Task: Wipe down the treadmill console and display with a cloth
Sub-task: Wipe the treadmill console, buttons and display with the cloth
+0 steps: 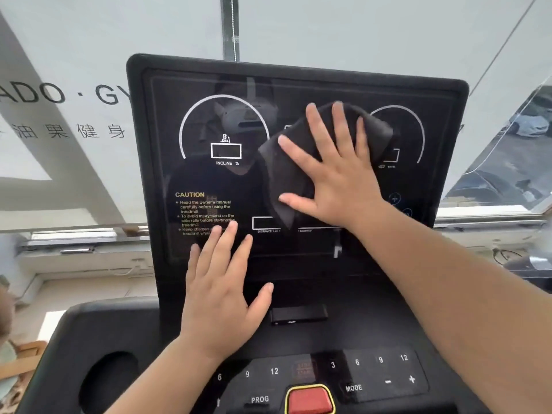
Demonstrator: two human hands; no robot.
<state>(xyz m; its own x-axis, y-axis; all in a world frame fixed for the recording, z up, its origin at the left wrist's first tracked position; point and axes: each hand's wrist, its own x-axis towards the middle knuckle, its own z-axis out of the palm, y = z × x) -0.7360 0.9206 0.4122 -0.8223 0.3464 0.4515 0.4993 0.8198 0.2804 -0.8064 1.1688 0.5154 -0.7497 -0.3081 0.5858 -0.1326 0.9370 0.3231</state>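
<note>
The treadmill's black display panel (209, 180) stands upright in the middle of the view, with white dial arcs and a yellow caution notice. A dark grey cloth (286, 174) lies flat on its centre-right area. My right hand (334, 171) presses on the cloth with its fingers spread. My left hand (224, 291) rests flat and empty on the panel's lower left, fingers apart, just under the caution text. Below the panel is the console (379, 372) with number keys, MODE and PROG buttons and a red stop button (310, 400).
A cup holder recess (110, 380) sits in the console's left side. A small black slot (298, 314) lies below the display. Behind the treadmill is a window with a white blind carrying printed letters (59, 94) and a sill (86, 249).
</note>
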